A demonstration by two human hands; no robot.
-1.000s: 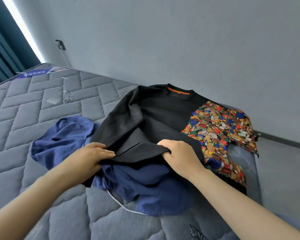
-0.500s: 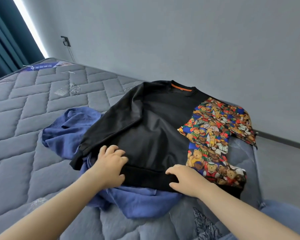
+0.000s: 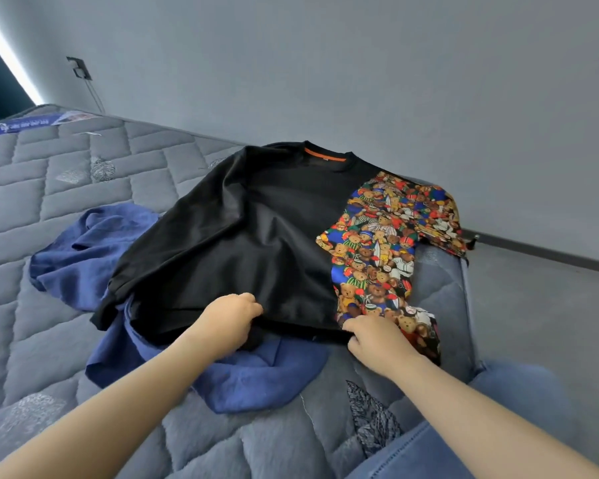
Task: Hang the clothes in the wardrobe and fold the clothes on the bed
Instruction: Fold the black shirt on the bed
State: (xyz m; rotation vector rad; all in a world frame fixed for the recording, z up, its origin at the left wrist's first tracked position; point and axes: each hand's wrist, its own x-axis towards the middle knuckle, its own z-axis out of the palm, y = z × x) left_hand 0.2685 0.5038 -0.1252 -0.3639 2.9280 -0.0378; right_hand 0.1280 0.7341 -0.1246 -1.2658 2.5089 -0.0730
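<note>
My black sweatshirt (image 3: 256, 243) with the teddy-bear print side lies spread on the bed (image 3: 49, 209) in the middle of the frame. Its collar (image 3: 325, 157) points to the upper centre and its hem toward me, so the long axis runs up the frame. A second ago its lower half was bunched up; now it is pulled flat. My left hand (image 3: 227, 323) and right hand (image 3: 377, 340), apart, each grip the hem at its near edge, over a blue garment (image 3: 256, 375).

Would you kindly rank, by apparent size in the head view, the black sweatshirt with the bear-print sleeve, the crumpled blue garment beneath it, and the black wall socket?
1. black sweatshirt with bear-print sleeve
2. crumpled blue garment, partly hidden, true size unsure
3. black wall socket, also farthest away
</note>
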